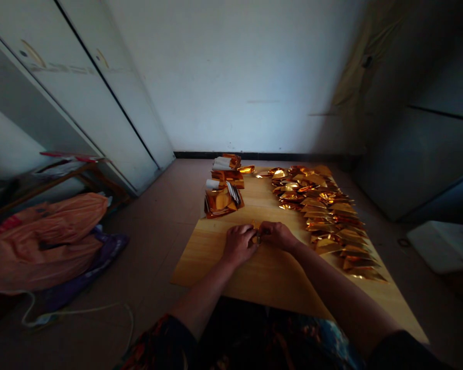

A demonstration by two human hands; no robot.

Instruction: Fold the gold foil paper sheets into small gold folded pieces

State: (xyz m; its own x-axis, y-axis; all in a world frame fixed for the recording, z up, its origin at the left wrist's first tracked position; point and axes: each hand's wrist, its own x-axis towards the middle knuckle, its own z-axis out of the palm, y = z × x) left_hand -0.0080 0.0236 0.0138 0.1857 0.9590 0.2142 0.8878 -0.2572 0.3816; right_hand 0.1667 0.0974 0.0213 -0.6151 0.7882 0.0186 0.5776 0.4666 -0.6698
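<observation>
Both hands meet near the middle of a light wooden board point(216, 262). My left hand point(239, 244) is closed on a small piece of gold foil paper point(256, 239), and my right hand point(277, 235) pinches the same piece from the other side. Fingers cover most of the foil, so its exact shape is hidden. Beyond my left hand lie stacks of gold foil sheets point(219, 202), some showing white backs. To the right, folded gold foil pieces point(327, 208) sit in dense, overlapping rows along the board's edge.
A white wall point(235, 77) rises behind the board. White cabinets point(88, 77) stand at the left, with an orange cloth or bag point(50, 236) on a purple one below. A pale cable point(85, 311) crosses the floor. A white box point(443, 246) is at the right.
</observation>
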